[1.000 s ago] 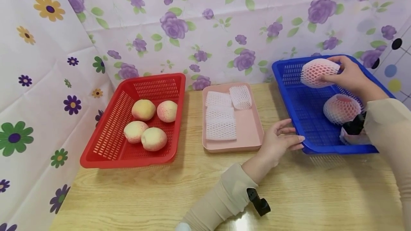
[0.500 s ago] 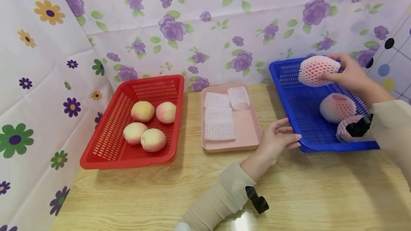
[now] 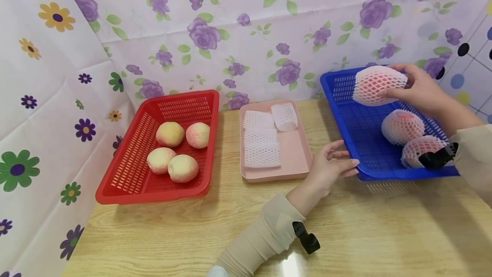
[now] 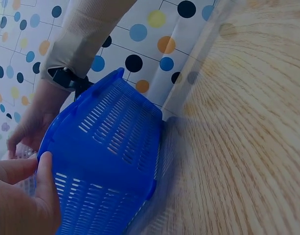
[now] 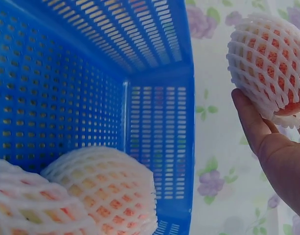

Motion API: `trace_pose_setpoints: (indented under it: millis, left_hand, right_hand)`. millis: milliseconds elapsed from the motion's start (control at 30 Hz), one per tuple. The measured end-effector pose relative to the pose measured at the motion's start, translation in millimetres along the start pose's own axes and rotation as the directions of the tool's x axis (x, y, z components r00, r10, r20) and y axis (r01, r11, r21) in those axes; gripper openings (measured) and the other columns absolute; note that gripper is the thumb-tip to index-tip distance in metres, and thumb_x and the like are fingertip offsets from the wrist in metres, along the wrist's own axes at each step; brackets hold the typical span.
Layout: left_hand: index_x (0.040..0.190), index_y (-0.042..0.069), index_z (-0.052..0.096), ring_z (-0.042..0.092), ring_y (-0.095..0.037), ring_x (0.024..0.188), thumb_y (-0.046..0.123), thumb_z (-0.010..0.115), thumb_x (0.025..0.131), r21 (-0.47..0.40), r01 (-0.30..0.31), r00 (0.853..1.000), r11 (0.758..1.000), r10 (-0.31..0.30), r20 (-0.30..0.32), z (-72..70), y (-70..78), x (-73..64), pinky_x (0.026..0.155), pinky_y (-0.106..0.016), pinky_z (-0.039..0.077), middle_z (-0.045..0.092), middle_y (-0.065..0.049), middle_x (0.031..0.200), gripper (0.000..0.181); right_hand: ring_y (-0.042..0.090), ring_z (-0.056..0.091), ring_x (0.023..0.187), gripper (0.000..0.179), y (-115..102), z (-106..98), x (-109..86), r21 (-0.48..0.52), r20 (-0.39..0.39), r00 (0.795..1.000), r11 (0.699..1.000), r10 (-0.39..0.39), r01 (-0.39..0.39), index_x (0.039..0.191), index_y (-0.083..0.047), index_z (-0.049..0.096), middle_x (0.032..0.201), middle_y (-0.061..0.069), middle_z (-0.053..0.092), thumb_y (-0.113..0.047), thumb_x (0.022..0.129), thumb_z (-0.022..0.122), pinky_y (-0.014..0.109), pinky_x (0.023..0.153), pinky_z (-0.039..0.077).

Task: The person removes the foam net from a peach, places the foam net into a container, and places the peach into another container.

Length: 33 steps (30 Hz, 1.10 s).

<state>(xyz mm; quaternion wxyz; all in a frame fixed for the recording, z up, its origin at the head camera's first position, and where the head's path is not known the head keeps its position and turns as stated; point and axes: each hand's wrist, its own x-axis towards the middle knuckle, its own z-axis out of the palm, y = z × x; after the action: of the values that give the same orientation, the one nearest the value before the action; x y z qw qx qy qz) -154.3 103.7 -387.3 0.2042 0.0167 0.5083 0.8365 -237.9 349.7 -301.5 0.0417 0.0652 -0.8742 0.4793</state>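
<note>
My right hand (image 3: 420, 88) grips a peach in a white foam net (image 3: 373, 85) and holds it over the back of the blue basket (image 3: 357, 140). In the right wrist view the netted peach (image 5: 267, 63) rests against my fingers and shows beyond the basket's rim. Two more netted peaches, one behind (image 3: 402, 126) and one in front (image 3: 423, 149), lie inside on the right. My left hand (image 3: 328, 168) pinches the basket's rim at its front left corner. Thumb and finger meet at that rim in the left wrist view, beside the slotted blue wall (image 4: 101, 161).
A shallow pink tray (image 3: 292, 157) with several white foam nets (image 3: 262, 153) stands in the middle. To the left, a red basket (image 3: 115, 183) holds several bare peaches (image 3: 183, 168). Flowered cloth (image 3: 230, 33) hangs close behind everything on the wooden table (image 3: 184, 234).
The head view has shifted slightly. My right hand still holds the netted peach over the basket, while its forearm has swung a little right, uncovering more of the front peach. My left hand stays at the rim.
</note>
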Motion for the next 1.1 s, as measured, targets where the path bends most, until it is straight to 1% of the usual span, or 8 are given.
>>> trace_pose_setpoints:
  millis: [133, 267, 433, 500, 667, 867, 967, 1100]
  left_hand:
    - [0.124, 0.006, 0.056, 0.066, -0.02, 0.078, -0.022, 0.061, 0.077, -0.003, 0.001, 1.0, 1.0, -0.001, -0.003, 1.3, 0.6, 0.7, 0.068, -0.033, 0.061, 0.058, -0.007, 0.093, 0.055]
    - [0.123, 0.007, 0.056, 0.066, -0.02, 0.078, -0.022, 0.061, 0.077, 0.002, 0.009, 1.0, 1.0, -0.009, -0.005, 2.7, 1.3, 1.1, 0.07, -0.035, 0.061, 0.058, -0.007, 0.093, 0.055]
    - [0.125, 0.007, 0.055, 0.065, -0.019, 0.078, -0.021, 0.061, 0.078, 0.003, 0.013, 1.0, 1.0, -0.013, -0.002, 2.5, 1.5, 1.5, 0.071, -0.034, 0.061, 0.058, -0.007, 0.095, 0.055]
    - [0.126, 0.006, 0.055, 0.065, -0.019, 0.077, -0.021, 0.062, 0.078, 0.006, 0.014, 1.0, 1.0, -0.014, -0.004, 2.2, 1.4, 1.2, 0.071, -0.034, 0.061, 0.058, -0.007, 0.095, 0.056]
    - [0.128, 0.005, 0.054, 0.065, -0.02, 0.078, -0.021, 0.062, 0.078, 0.011, 0.014, 1.0, 1.0, -0.014, -0.019, 0.1, 0.8, -1.6, 0.072, -0.034, 0.06, 0.059, -0.008, 0.095, 0.057]
    - [0.129, 0.005, 0.053, 0.065, -0.018, 0.077, -0.02, 0.062, 0.079, 0.009, 0.018, 1.0, 1.0, -0.018, -0.012, 0.3, 2.6, -3.0, 0.074, -0.034, 0.06, 0.058, -0.007, 0.094, 0.057]
    - [0.129, 0.005, 0.053, 0.065, -0.018, 0.076, -0.02, 0.062, 0.079, 0.008, 0.02, 1.0, 1.0, -0.02, -0.009, 1.5, 2.9, -2.8, 0.073, -0.034, 0.06, 0.057, -0.007, 0.094, 0.056]
    - [0.128, 0.005, 0.054, 0.065, -0.018, 0.076, -0.02, 0.062, 0.079, 0.013, 0.022, 1.0, 1.0, -0.022, -0.014, 2.6, 3.1, -2.1, 0.073, -0.034, 0.06, 0.058, -0.007, 0.094, 0.056]
  right_hand:
    - [-0.001, 0.06, 0.08, 0.049, -5, 2, -6.9, 0.046, 0.014, 0.998, 0.997, -0.061, 0.06, 0.129, -0.021, 0.04, 0.099, -0.012, 0.056, -0.004, 0.089, 0.063, 0.014, 0.063, 0.053]
    - [0.0, 0.061, 0.08, 0.05, -8, 1, -14.1, 0.085, 0.017, 0.996, 0.993, -0.088, 0.087, 0.127, -0.024, 0.041, 0.097, -0.012, 0.059, 0.001, 0.089, 0.061, 0.014, 0.063, 0.054]
    - [-0.001, 0.059, 0.082, 0.051, -14, 2, -23.3, 0.071, 0.032, 0.995, 0.993, -0.093, 0.09, 0.129, -0.025, 0.04, 0.112, -0.01, 0.046, 0.001, 0.09, 0.059, 0.013, 0.065, 0.053]
    - [-0.001, 0.06, 0.082, 0.052, -16, 4, -28.1, 0.059, 0.031, 0.995, 0.994, -0.093, 0.091, 0.13, -0.025, 0.04, 0.113, -0.009, 0.045, 0.002, 0.089, 0.06, 0.013, 0.066, 0.053]
    - [0.002, 0.062, 0.078, 0.056, -17, 11, -38.9, 0.066, 0.045, 0.995, 0.994, -0.093, 0.09, 0.131, -0.026, 0.04, 0.105, -0.009, 0.054, 0.004, 0.089, 0.06, 0.015, 0.066, 0.054]
    - [0.002, 0.061, 0.082, 0.061, -14, 16, -50.0, 0.055, 0.062, 0.995, 0.996, -0.08, 0.077, 0.135, -0.028, 0.038, 0.114, -0.009, 0.048, 0.004, 0.089, 0.06, 0.018, 0.063, 0.055]
    - [0.002, 0.061, 0.086, 0.062, -11, 18, -56.0, 0.094, 0.069, 0.992, 0.991, -0.102, 0.095, 0.136, -0.025, 0.038, 0.114, -0.008, 0.05, 0.008, 0.088, 0.058, 0.019, 0.065, 0.056]
    - [0.004, 0.062, 0.089, 0.063, -6, 23, -63.3, 0.23, 0.102, 0.98, 0.963, -0.168, 0.141, 0.137, -0.019, 0.04, 0.115, -0.003, 0.052, 0.014, 0.086, 0.055, 0.019, 0.067, 0.056]
